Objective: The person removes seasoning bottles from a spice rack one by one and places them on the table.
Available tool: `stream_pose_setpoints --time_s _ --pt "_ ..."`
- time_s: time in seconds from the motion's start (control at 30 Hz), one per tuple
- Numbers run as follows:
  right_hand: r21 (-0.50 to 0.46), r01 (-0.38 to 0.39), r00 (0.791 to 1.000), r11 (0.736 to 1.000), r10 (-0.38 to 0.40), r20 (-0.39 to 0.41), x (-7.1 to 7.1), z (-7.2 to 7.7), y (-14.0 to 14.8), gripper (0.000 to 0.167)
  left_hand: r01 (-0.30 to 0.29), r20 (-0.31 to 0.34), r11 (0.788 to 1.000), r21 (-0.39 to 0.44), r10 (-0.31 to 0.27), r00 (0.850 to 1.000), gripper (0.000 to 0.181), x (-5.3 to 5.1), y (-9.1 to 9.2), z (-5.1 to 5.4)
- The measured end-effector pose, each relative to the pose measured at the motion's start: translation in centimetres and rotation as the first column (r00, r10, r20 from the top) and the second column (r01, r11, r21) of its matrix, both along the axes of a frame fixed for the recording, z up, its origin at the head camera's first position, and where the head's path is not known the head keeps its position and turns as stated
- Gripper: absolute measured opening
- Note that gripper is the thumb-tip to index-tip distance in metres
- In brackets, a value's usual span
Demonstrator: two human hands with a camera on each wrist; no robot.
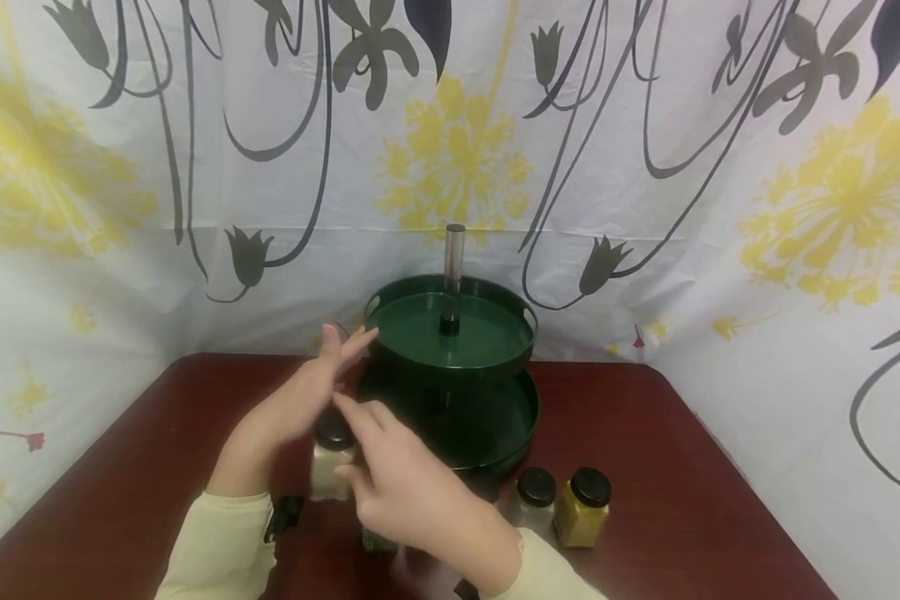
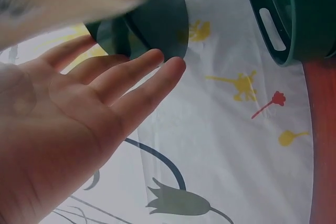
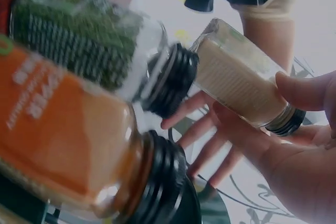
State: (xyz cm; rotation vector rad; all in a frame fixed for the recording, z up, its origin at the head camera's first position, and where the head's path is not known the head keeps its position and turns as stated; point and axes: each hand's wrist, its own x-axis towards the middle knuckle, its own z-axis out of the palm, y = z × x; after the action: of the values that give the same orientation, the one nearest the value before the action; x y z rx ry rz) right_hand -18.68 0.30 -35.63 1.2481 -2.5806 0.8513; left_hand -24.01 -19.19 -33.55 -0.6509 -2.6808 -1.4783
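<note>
A glass spice jar of beige powder with a black lid [image 1: 330, 473] stands upright between the hands. My right hand [image 1: 412, 483] pinches it near the lid with thumb and fingers, also visible in the right wrist view, where the jar [image 3: 239, 74] looks tilted. My left hand [image 1: 303, 400] is raised just behind the jar, beside the green tray, fingers stretched out. In the left wrist view its palm [image 2: 79, 114] holds nothing. Close to the right wrist camera are a jar of green herbs [image 3: 79, 35] and an orange-labelled pepper jar [image 3: 68, 135].
A two-tier round green tray [image 1: 450, 358] with a clear centre post [image 1: 454, 267] stands at the back of the dark red table [image 1: 645, 467]. Right of my right hand are a jar of pale contents [image 1: 534, 504] and a yellow spice jar [image 1: 582, 512]. A patterned curtain [image 1: 450, 167] hangs behind.
</note>
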Motion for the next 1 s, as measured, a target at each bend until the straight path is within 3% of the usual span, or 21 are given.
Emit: stream_pose_setpoints --time_s 0.2,0.4,0.63,0.8,1.0 --pt "0.087 0.008 1.0 0.996 -0.008 0.0 0.3 -1.0 -0.7 0.063 -0.016 0.023 0.999 -0.039 0.017 1.0 0.08 -0.3 0.2 0.0" --pt "0.22 0.011 1.0 0.975 -0.005 -0.028 0.3 -1.9 -1.5 0.061 -0.052 0.015 0.995 -0.084 0.053 0.998 0.078 -0.1 0.4 0.2" --pt "0.33 0.047 0.997 0.943 -0.024 -0.075 0.3 -2.9 -2.5 0.074 -0.072 -0.043 0.99 -0.124 0.067 0.997 0.072 0.0 0.3 0.4" --pt "0.351 0.066 0.987 0.934 -0.009 -0.162 0.4 -3.7 -2.7 0.073 -0.091 -0.084 0.984 -0.152 0.079 0.993 0.071 0.0 0.3 0.3" --pt "0.372 0.09 0.981 0.924 -0.018 -0.194 0.4 -4.2 -2.6 0.077 -0.099 -0.094 0.981 -0.167 0.084 0.992 0.071 -0.2 0.4 0.1"
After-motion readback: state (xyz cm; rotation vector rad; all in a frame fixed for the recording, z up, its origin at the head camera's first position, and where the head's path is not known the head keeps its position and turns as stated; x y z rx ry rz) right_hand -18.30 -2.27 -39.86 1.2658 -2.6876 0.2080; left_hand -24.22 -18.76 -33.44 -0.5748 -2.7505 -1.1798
